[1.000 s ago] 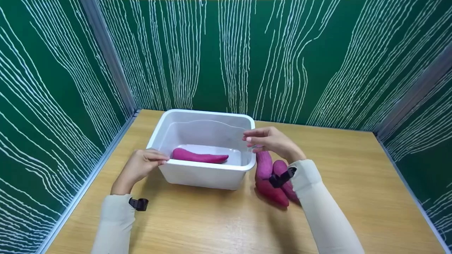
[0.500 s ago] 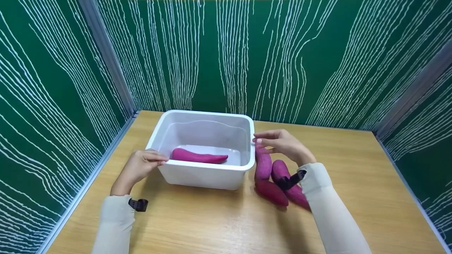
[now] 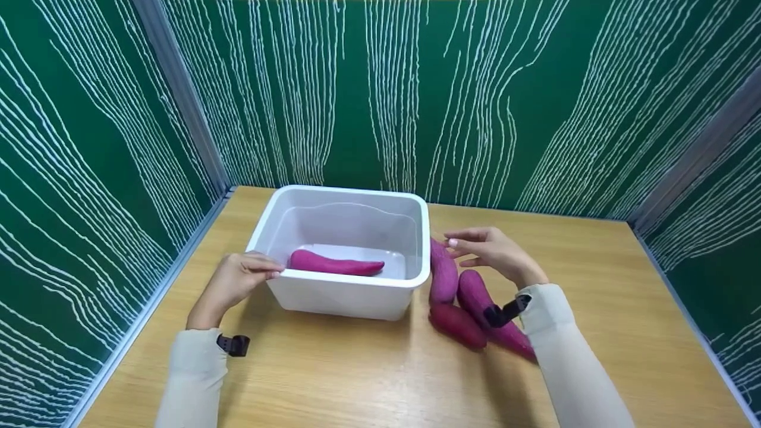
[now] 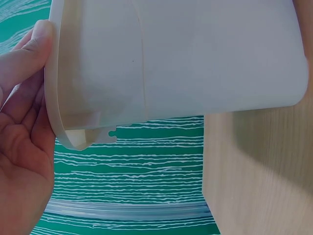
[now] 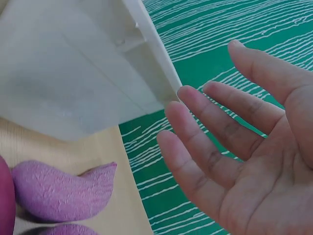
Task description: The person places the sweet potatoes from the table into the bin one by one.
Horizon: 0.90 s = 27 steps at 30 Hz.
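A white plastic bin (image 3: 342,297) stands on the table with one long magenta sweet potato (image 3: 333,264) lying inside. My left hand (image 3: 238,282) holds the bin's rim at its near left corner; the left wrist view shows the thumb (image 4: 41,36) against that rim. To the right of the bin lie three more sweet potatoes: a curved purple one (image 3: 443,279), a dark red one (image 3: 458,326) and a long purple one (image 3: 475,294) partly behind the right wrist camera. Above the curved one hovers my right hand (image 3: 496,252), holding nothing, its fingers (image 5: 190,147) spread in the right wrist view.
The wooden table (image 3: 333,374) carries everything. Green panels with white wavy lines (image 3: 357,119) close off the back and both sides, joined by grey corner posts (image 3: 184,89).
My right hand has drawn away from the bin's right rim, rightward and toward me. More of the sweet potatoes shows now. The left hand, the bin and the sweet potato inside have stayed put.
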Available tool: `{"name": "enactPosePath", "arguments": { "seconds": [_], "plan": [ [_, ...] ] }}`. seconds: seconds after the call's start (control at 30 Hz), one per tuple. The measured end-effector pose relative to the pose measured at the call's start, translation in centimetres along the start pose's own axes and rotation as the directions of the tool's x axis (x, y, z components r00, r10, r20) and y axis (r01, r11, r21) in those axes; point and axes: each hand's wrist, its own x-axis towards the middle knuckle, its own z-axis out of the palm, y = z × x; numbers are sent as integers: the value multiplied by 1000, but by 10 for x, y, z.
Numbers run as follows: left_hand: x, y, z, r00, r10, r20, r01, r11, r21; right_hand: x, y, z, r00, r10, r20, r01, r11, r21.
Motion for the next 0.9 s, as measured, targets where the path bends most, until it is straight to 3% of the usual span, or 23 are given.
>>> {"name": "enactPosePath", "arguments": {
  "seconds": [0.5, 0.9],
  "plan": [
    [0, -1, -1, 1000, 7, -4, -7, 1000, -1, -15, 31, -13, 1000, 19, -13, -19, 1000, -4],
    [1, -2, 0, 1000, 24, -12, -24, 1000, 4, -23, 59, -21, 999, 40, -7, -39, 998, 57]
  ]
}}
